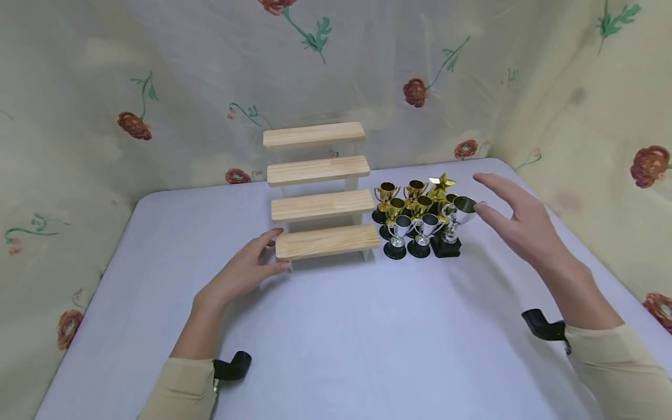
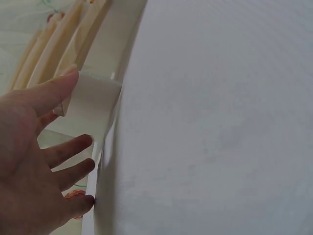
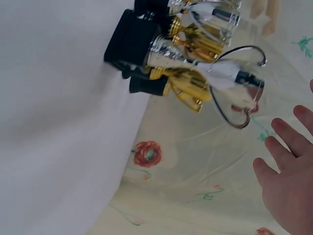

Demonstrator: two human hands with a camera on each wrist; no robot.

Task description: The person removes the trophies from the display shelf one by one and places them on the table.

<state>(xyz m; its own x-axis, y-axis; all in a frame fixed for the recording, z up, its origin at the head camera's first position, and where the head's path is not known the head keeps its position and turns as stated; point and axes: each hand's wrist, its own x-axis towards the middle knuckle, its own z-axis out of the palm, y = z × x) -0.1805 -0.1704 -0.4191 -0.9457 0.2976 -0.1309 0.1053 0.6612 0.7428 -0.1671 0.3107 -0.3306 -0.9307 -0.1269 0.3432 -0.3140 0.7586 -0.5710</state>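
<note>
A tiered display stand [image 1: 325, 240] has light wooden steps on white supports. My left hand [image 1: 247, 269] holds the left end of its lowest step, thumb at the front and forefinger behind; in the left wrist view the other fingers of the left hand [image 2: 39, 161] are spread apart. Right of the stand, small gold trophies [image 1: 395, 208] and silver trophies [image 1: 402, 224] stand close together on black bases. The larger silver trophy cup [image 1: 462, 210] is at their right front. Beside it my right hand [image 1: 517, 224] hovers with fingers extended; the right wrist view shows a gap between that hand [image 3: 293, 166] and the silver cup [image 3: 220, 73].
A white cloth [image 1: 336, 338] covers the table. Behind and at both sides hang pale curtains [image 1: 210, 64] with a red flower pattern. A gold star trophy [image 1: 441, 185] stands at the back of the group. Black wrist cameras [image 1: 233, 366] sit by both sleeves.
</note>
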